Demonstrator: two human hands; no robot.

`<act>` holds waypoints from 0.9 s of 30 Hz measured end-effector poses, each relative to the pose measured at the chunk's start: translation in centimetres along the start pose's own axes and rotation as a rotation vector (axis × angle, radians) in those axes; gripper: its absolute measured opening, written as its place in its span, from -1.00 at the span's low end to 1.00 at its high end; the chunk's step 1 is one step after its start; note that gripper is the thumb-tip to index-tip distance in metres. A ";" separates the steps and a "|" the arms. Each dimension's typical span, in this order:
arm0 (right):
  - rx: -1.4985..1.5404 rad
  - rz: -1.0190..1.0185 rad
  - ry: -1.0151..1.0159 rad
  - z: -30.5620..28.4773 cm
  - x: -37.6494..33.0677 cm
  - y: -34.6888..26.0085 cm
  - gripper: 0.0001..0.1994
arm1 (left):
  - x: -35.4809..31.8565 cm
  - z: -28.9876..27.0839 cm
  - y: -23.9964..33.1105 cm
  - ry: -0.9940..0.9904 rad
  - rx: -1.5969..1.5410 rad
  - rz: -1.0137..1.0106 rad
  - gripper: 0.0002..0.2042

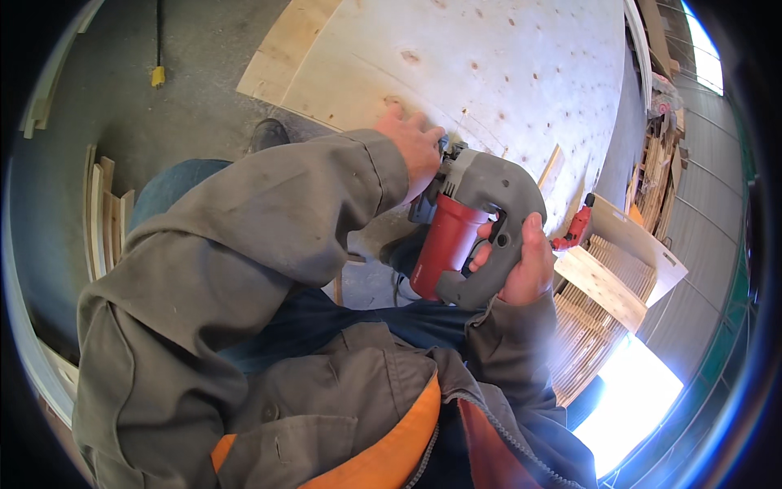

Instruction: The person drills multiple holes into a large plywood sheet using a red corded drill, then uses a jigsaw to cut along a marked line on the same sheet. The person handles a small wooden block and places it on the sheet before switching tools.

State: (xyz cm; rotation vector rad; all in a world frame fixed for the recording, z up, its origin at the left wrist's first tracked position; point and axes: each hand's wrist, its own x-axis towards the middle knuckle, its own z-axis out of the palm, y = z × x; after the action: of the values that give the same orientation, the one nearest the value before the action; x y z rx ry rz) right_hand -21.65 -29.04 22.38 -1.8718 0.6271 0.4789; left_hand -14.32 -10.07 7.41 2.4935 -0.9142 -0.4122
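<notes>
- One tool, red and grey, probably a power saw, is at the near edge of the board.
- Right hand: wrapped round the tool's handle, fingers showing through the loop, just off the board's near edge.
- Left hand: fingers spread at the board's edge, beside the tool's front; whether it also grips the tool is hidden.
- Done so far: the tool is in hand and brought up to the board. Whether any cut is made cannot be told, as the hands and tool cover that spot.
- Left: the board's broad face beyond the tool looks whole, so most of any work on it seems undone. A paler yellow strip lies along the board's left edge; cut piece or separate sheet, I cannot tell.
- Containers: right of the board is a wooden box with a handle slot. Thin slats are stacked at it, seemingly inside. A red drill is at its edge, between box and board.
</notes>
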 end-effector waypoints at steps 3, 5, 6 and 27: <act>0.013 -0.010 0.027 0.3 0.0 0.1 -0.34 | 0.0 0.8 0.3 0.046 0.045 -0.020 -0.38; 0.020 -0.021 0.029 0.4 -0.1 0.1 -0.34 | 0.0 1.8 0.3 0.118 0.066 -0.025 -0.44; 0.023 -0.020 0.028 0.4 0.0 0.1 -0.34 | -0.1 1.8 0.4 0.154 0.076 -0.028 -0.47; 0.080 -0.043 0.009 1.1 0.3 -0.3 -0.37 | 0.2 0.4 0.3 0.011 -0.051 -0.027 -0.61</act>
State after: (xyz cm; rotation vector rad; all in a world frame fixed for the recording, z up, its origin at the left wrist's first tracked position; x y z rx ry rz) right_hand -21.23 -28.01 22.02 -1.8089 0.6027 0.4117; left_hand -14.54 -10.58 7.17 2.4621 -0.8559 -0.4244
